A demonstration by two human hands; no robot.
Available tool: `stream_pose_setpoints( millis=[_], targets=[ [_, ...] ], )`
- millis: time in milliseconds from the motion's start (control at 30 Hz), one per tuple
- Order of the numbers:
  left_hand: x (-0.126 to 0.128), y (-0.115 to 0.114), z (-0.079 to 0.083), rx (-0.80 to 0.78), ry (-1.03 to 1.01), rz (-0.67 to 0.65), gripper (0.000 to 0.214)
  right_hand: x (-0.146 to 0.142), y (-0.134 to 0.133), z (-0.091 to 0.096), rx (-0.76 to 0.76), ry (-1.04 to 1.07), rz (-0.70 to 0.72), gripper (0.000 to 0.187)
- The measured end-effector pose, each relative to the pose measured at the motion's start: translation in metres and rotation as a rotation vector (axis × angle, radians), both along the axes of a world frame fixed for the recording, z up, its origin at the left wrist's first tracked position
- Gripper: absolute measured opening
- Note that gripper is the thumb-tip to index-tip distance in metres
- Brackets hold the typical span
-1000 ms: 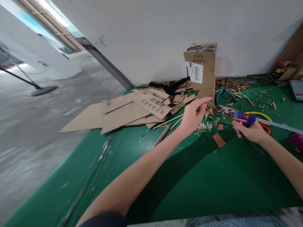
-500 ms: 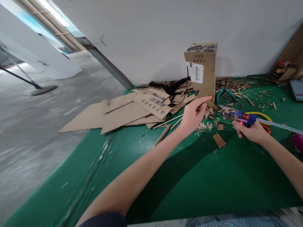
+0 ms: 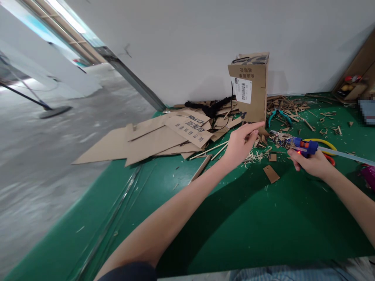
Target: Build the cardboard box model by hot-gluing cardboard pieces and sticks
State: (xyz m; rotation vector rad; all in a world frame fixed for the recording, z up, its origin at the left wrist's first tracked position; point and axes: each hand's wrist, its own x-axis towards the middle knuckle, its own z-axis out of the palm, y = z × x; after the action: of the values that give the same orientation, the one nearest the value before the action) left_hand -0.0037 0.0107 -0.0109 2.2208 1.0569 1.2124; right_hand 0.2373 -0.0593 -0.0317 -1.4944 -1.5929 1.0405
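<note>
My right hand [image 3: 313, 164] is wrapped round a blue glue gun [image 3: 304, 145], its small red light lit and a long clear glue stick [image 3: 348, 156] coming out of the back. Bits of debris cling about the gun's front end, which points left. My left hand [image 3: 241, 143] is closed, thumb and forefinger on a small piece of cardboard [image 3: 264, 132] just left of the nozzle. Below the hands lie a small cardboard rectangle with a hole [image 3: 271, 174] and a smaller cardboard square [image 3: 272, 157].
Behind my left hand stands a tall cardboard box [image 3: 254, 91] with a label. Flat cardboard sheets [image 3: 152, 142] pile up at left on the green table [image 3: 272, 226]. Teal pliers [image 3: 279, 115], scraps and a yellow-handled tool [image 3: 325, 142] lie to the right.
My left hand has shifted very slightly right and down with the piece of cardboard. My right hand and the glue gun stay almost still.
</note>
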Motion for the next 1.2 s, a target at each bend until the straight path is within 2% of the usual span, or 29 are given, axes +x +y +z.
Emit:
stream_pose_setpoints(
  millis=[300,667,1200],
  targets=[
    [0.001,-0.0022,0.0019,0.032,0.013,-0.016,0.037,-0.0002,-0.0009,0.0004,0.008,0.001,0.003,0.048],
    [0.0014,-0.0026,0.0005,-0.003,0.015,-0.034,0.037,0.0002,-0.0005,-0.0002,-0.007,-0.008,-0.01,0.047],
    [0.0039,-0.0049,0.0005,-0.027,0.002,-0.026,0.021,0.0008,0.0006,-0.0017,0.001,-0.005,-0.005,0.048]
  ],
)
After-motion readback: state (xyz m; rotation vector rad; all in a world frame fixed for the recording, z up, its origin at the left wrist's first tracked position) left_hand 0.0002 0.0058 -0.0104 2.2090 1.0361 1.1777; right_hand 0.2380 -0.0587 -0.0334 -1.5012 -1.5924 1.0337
